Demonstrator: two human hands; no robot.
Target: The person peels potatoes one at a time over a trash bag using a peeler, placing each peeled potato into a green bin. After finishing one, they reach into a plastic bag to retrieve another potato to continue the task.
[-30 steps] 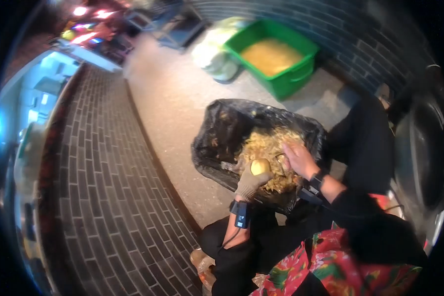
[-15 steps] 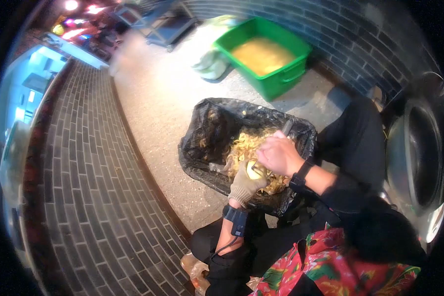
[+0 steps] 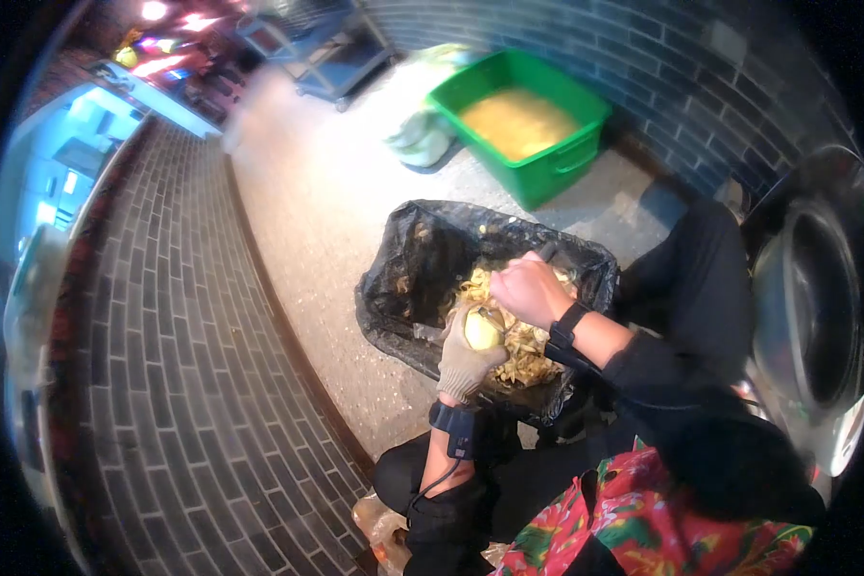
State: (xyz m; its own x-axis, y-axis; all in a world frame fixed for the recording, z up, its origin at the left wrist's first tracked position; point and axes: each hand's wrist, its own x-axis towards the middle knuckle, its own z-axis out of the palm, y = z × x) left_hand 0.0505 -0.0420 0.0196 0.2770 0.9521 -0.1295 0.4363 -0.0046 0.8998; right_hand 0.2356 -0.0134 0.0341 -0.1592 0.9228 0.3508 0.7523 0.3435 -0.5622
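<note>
My left hand point(image 3: 467, 357), in a beige knit glove, is wrapped round a pale yellow peeled potato point(image 3: 484, 329). My right hand point(image 3: 531, 290) is bare and closed in a fist just up and to the right of the potato. From the far side of that fist sticks the dark handle of a peeler point(image 3: 547, 252); its working end is mostly hidden by the hand. Both hands are over a tub lined with a black plastic bag point(image 3: 394, 278), where a heap of yellow and brown peelings point(image 3: 523, 360) lies below them.
Beyond the black-lined tub stands a green tub point(image 3: 557, 163) holding a yellowish mass, with a pale bag point(image 3: 422, 139) beside it. A dark round basin point(image 3: 811, 307) is at right, a brick wall point(image 3: 182, 336) at left. A cart point(image 3: 341, 67) stands farther back.
My right hand has moved slightly left and away from the potato, with the peeler. More of the potato shows in my left hand, and the view has shifted slightly.
</note>
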